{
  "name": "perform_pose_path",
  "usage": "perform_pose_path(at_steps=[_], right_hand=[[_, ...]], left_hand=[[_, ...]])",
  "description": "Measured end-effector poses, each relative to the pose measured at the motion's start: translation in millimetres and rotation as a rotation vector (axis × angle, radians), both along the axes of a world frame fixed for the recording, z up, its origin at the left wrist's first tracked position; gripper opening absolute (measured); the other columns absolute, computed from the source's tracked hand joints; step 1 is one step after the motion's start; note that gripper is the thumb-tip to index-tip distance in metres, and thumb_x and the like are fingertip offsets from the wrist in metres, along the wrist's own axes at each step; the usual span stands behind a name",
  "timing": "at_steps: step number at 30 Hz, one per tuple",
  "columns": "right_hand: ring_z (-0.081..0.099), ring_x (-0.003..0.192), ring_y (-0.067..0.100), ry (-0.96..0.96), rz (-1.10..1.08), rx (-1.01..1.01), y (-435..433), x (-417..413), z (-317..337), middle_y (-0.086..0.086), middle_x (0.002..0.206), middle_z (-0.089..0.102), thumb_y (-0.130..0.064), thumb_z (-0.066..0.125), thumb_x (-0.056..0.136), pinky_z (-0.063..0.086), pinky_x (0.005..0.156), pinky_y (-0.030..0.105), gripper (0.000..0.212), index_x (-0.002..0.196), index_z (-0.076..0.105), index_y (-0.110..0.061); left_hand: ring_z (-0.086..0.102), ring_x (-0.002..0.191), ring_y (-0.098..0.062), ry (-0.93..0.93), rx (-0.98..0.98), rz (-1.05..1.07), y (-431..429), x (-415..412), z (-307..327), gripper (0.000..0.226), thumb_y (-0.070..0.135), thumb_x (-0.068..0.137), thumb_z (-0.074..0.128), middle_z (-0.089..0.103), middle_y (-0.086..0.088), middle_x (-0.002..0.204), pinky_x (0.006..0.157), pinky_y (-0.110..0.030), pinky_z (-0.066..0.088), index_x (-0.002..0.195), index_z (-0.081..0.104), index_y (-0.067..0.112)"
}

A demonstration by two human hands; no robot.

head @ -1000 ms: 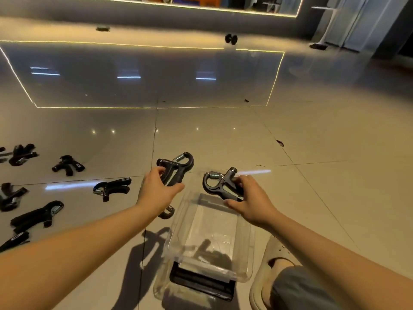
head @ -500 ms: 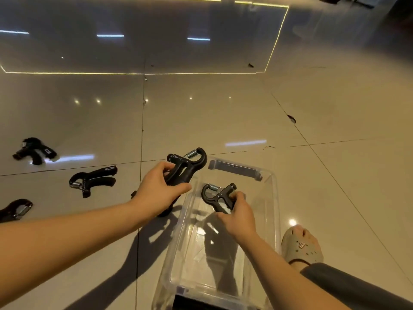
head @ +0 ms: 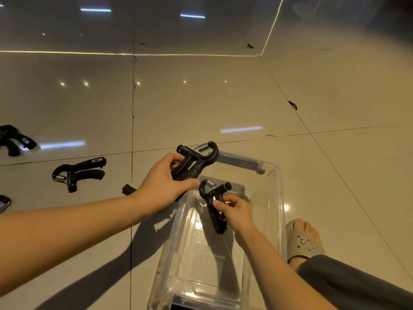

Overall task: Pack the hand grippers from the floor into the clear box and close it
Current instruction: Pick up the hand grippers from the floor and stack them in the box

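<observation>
The clear box (head: 276,193) stands open on the tiled floor below me, with nothing lying in it that I can see. My left hand (head: 162,186) grips a black hand gripper (head: 196,161) by its handles over the box's far left corner. My right hand (head: 234,212) holds a second black hand gripper (head: 212,198) inside the box, its spring end up and its handles pointing down. More black hand grippers lie on the floor to the left: one (head: 78,173) close by, another (head: 15,139) farther off, a third (head: 4,202) cut by the frame's edge.
My foot in a grey clog (head: 304,240) rests just right of the box, with a dark trouser leg (head: 348,280) beside it. A small black piece (head: 127,189) peeks out behind my left wrist. Glossy tiles stretch away ahead and to the right.
My right hand has lowered its gripper down into the box and turned it upright. My left hand has shifted its gripper right, over the box's corner. The view has tilted down.
</observation>
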State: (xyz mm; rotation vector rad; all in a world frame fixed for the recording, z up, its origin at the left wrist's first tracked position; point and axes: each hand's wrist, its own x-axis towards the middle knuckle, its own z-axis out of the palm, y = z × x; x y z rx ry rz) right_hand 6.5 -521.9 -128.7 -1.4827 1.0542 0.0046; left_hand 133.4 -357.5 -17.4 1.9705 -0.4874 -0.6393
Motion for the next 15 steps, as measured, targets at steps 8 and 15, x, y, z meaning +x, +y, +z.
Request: perform_pose_path(at_steps=[8, 15], right_hand=[[0.06, 0.074, 0.018, -0.15, -0.139, 0.168, 4.4, -4.4, -0.5, 0.008, 0.087, 0.07, -0.027, 0.051, 0.104, 0.051, 0.074, 0.032, 0.028, 0.103, 0.075, -0.012], [0.064, 0.104, 0.014, -0.142, -0.083, -0.048, 2.8, 4.7, -1.8, -0.003, 0.108, 0.073, -0.007, 0.067, 0.094, 0.05, 0.096, 0.032, 0.024, 0.113, 0.076, -0.018]], left_hand=[[0.062, 0.099, -0.005, -0.011, 0.006, -0.012, 5.7, -4.8, -1.7, 0.056, 0.027, 0.078, 0.085, 0.062, 0.011, 0.112, 0.082, -0.017, 0.046, 0.123, 0.053, 0.029], [0.064, 0.099, -0.007, 0.004, 0.014, -0.02, 12.8, -5.0, -3.7, 0.054, 0.027, 0.078, 0.085, 0.065, 0.009, 0.11, 0.081, -0.017, 0.048, 0.122, 0.054, 0.029]])
